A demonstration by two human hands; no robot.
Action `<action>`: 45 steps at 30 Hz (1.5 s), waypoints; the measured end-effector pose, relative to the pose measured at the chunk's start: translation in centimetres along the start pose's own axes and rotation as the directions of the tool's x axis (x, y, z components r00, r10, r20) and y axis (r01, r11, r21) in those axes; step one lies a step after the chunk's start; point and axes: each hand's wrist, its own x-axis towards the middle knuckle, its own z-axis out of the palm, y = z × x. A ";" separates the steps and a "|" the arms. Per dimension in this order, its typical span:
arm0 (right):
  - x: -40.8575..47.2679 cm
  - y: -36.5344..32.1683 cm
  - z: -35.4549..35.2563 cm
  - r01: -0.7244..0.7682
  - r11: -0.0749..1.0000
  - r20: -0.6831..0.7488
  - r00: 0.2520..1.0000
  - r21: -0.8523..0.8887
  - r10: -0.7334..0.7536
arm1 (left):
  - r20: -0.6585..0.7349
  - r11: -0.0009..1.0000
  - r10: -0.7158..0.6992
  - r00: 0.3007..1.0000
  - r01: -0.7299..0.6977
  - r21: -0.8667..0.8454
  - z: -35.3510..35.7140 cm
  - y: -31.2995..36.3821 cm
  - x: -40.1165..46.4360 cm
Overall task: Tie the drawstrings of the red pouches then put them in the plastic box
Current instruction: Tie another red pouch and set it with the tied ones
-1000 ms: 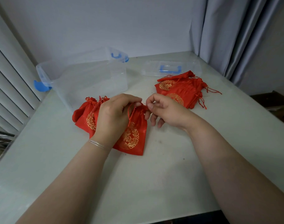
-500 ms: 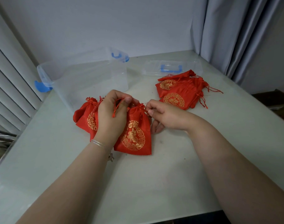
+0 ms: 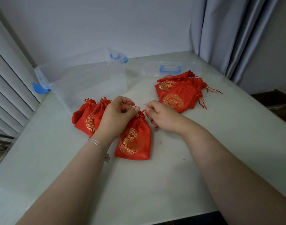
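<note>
At frame centre, my left hand and right hand pinch the drawstrings of a soft, light red pouch.

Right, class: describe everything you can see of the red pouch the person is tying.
The red pouch is shiny, satin-like fabric with a round gold floral print on its front. It lies flat on the pale table, neck gathered and pointing away from the person. The left hand pinches one red drawstring above the neck; the right hand pinches the cord on the other side. Its left edge is hidden under the left wrist.
</note>
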 end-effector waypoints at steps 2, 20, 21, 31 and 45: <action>0.0 0.3 0.0 0.063 0.990 -0.042 0.997 -0.126 -0.069 | -0.002 1.000 -0.023 1.000 0.023 0.010 0.3 -0.4 0.3; -1.1 -1.3 0.1 0.174 0.801 -0.029 0.972 -0.573 -0.233 | 0.173 0.960 -0.092 0.981 0.041 0.278 0.8 -0.3 -0.2; -1.1 -1.3 0.2 0.179 0.797 -0.031 0.970 -0.577 -0.241 | 0.130 0.942 -0.057 0.990 0.011 0.335 1.1 -0.3 -0.2; -0.3 0.0 -0.5 0.026 0.992 0.005 1.000 -0.124 -0.025 | 0.018 0.994 -0.109 0.994 0.108 0.010 0.5 0.5 -0.4; -0.5 -0.6 -1.2 0.176 0.962 -0.057 0.980 -0.207 -0.191 | 0.032 0.961 -0.246 0.969 0.248 -0.125 -0.8 0.5 0.0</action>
